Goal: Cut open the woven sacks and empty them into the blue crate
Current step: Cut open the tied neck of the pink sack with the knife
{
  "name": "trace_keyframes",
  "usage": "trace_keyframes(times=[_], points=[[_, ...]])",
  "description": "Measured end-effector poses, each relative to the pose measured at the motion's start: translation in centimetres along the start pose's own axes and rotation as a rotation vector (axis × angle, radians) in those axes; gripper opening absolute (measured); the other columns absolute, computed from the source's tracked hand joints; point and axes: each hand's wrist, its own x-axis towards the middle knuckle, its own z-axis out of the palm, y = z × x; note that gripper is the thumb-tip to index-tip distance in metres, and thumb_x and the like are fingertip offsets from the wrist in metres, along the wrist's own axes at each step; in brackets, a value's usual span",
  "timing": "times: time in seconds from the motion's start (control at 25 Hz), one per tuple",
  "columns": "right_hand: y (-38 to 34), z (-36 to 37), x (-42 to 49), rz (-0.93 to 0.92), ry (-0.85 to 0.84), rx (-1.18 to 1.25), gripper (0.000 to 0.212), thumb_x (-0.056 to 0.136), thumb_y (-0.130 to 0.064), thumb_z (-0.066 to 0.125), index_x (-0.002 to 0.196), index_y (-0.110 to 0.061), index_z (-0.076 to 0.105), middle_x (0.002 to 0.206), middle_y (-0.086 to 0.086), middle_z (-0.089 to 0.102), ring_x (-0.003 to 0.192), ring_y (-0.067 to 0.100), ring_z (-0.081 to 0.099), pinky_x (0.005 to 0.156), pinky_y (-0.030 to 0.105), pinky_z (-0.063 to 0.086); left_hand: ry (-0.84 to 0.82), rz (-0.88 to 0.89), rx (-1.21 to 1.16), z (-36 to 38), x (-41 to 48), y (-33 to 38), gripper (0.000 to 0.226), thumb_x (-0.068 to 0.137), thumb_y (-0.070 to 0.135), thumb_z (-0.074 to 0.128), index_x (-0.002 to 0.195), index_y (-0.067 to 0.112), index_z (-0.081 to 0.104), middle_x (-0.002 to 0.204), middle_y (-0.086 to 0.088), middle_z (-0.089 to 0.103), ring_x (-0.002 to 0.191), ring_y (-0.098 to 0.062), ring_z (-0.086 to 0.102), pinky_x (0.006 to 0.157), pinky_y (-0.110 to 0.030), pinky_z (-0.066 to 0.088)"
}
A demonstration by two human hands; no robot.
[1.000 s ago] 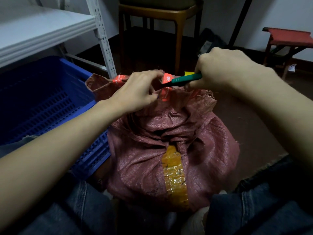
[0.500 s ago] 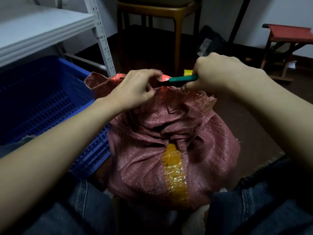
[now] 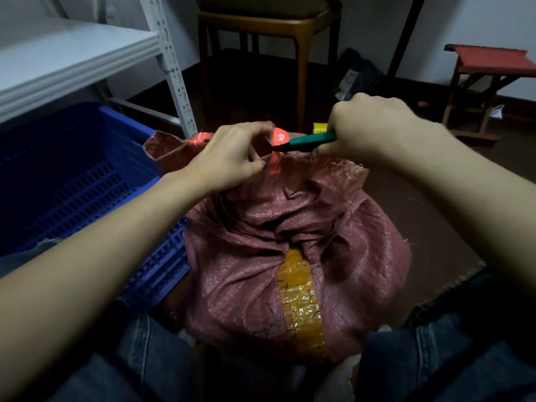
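Dark floor (image 3: pixel 510 161) runs back to a pale wall, where a wooden chair (image 3: pixel 301 27) and a red stool (image 3: pixel 490 62) stand, with a white metal shelf (image 3: pixel 72 53) on the left. Under the shelf sits the blue crate (image 3: pixel 72 175), its slotted wall just beside the woven sack (image 3: pixel 290 242). The reddish sack stands upright on the floor between the person's denim knees (image 3: pixel 435 358), a strip of yellow tape (image 3: pixel 301 303) running down its front. The left hand (image 3: pixel 232 158) pinches the bunched neck of the sack with curled fingers. The right hand (image 3: pixel 368 126) is clenched around a green-handled cutter (image 3: pixel 313 138), held roughly level, with its tip at the orange tape (image 3: pixel 280 137) wrapped round the neck, just beside the left fingertips.
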Motion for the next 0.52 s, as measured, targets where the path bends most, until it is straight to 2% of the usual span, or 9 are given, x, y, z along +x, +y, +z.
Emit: trace_keyframes(times=[0.08,0.16,0.2,0.28,0.32,0.36,0.44,0.52], points=[[-0.9,0.5,-0.1,-0.054,0.043,-0.082,0.052,0.085,-0.052,0.06,0.118,-0.011,0.058,0.115,0.016,0.059,0.107,0.037,0.058,0.07,0.035,0.034,-0.01,0.055,0.028,0.4,-0.1,0.3,0.053,0.076,-0.004,0.064,0.127,0.006,0.054,0.128,-0.005,0.059,0.063,-0.003,0.06,0.068,0.009,0.032],[-1.6,0.9,0.0,-0.097,0.058,-0.126,0.05,0.087,-0.05,0.058,0.119,-0.012,0.058,0.118,0.014,0.059,0.109,0.036,0.058,0.07,0.034,0.033,-0.026,0.12,0.097,0.9,-0.1,0.6,0.052,0.075,-0.003,0.064,0.126,0.002,0.055,0.133,-0.012,0.055,0.095,-0.017,0.063,0.08,0.006,0.027],[-1.9,1.1,0.1,-0.111,0.058,-0.136,0.048,0.088,-0.048,0.058,0.119,-0.012,0.058,0.119,0.014,0.059,0.109,0.036,0.058,0.07,0.034,0.033,-0.031,0.136,0.123,1.1,-0.1,0.5,0.052,0.075,-0.002,0.064,0.126,0.002,0.054,0.134,-0.012,0.055,0.103,-0.021,0.061,0.084,0.003,0.028],[-2.3,1.3,0.3,-0.112,0.047,-0.119,0.046,0.09,-0.045,0.057,0.12,-0.011,0.056,0.121,0.014,0.057,0.111,0.036,0.057,0.071,0.035,0.032,-0.025,0.086,0.112,0.8,0.2,0.1,0.053,0.076,-0.002,0.063,0.128,0.004,0.053,0.135,-0.009,0.054,0.097,-0.021,0.064,0.08,0.004,0.029],[-2.4,1.4,0.3,-0.095,0.036,-0.09,0.046,0.09,-0.044,0.056,0.121,-0.011,0.056,0.122,0.015,0.057,0.112,0.037,0.056,0.072,0.035,0.032,-0.011,0.031,0.095,0.6,0.3,-0.2,0.054,0.077,-0.002,0.062,0.129,0.006,0.052,0.129,-0.007,0.058,0.087,-0.017,0.066,0.073,0.008,0.03],[-2.3,1.3,0.4,-0.07,0.022,-0.057,0.047,0.09,-0.045,0.057,0.122,-0.011,0.056,0.122,0.015,0.057,0.112,0.037,0.056,0.072,0.035,0.032,-0.002,-0.026,0.083,0.3,0.4,-0.5,0.054,0.078,-0.002,0.061,0.13,0.008,0.052,0.113,-0.005,0.065,0.079,-0.014,0.066,0.066,0.01,0.03],[-1.8,1.1,0.5,-0.029,0.003,-0.003,0.049,0.088,-0.047,0.058,0.122,-0.012,0.056,0.12,0.015,0.057,0.111,0.037,0.057,0.072,0.035,0.033,-0.011,-0.087,0.061,0.0,0.3,-0.9,0.053,0.079,-0.001,0.061,0.13,0.012,0.052,0.081,0.002,0.063,0.072,-0.009,0.064,0.061,0.009,0.03],[-1.1,0.9,0.6,-0.002,-0.012,0.02,0.052,0.086,-0.049,0.06,0.121,-0.011,0.056,0.119,0.016,0.057,0.109,0.037,0.057,0.072,0.035,0.034,-0.02,-0.087,0.037,-0.1,0.4,-0.9,0.053,0.08,0.0,0.062,0.13,0.014,0.052,0.072,0.005,0.06,0.065,-0.001,0.059,0.061,0.009,0.032]])
